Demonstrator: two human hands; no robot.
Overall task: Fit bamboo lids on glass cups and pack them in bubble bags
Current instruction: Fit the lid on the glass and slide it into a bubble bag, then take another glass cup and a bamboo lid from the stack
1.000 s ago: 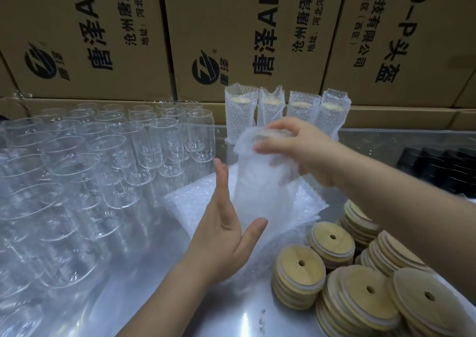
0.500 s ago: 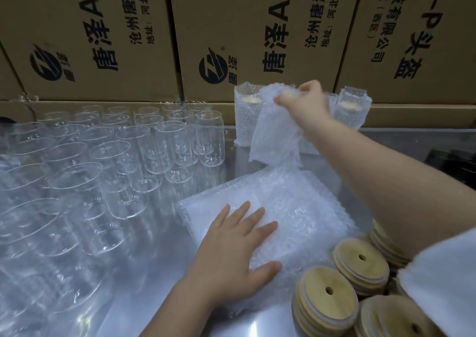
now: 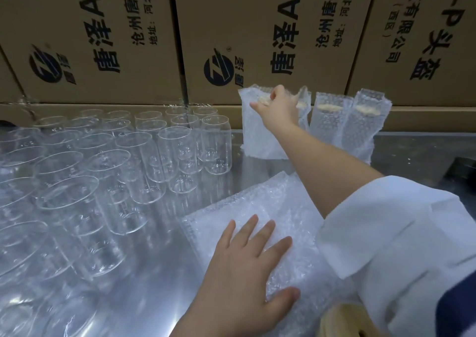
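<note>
Grip | my right hand (image 3: 277, 106) is pinching the top of the bagged cup (image 3: 257, 135), upright beside the wrapped cups (image 3: 360, 127) by the cartons (image 3: 257, 40); my left hand (image 3: 247, 280) is lying flat on the bubble bags (image 3: 291, 207)

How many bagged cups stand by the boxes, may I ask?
4 bagged cups: one gripped by the right hand, one behind it, two further right; more may be hidden.

1. Shiny metal table (image 3: 159, 293).
2. Left: many empty glass cups (image 3: 164, 156), upright, close together.
3. Near middle: flat stack of bubble bags (image 3: 296, 207).
4. Back: row of upright bagged cups (image 3: 327, 127).
5. Near right: lids (image 3: 342, 321), mostly hidden.
6. Right edge: dark object (image 3: 461, 174), cut off.
</note>
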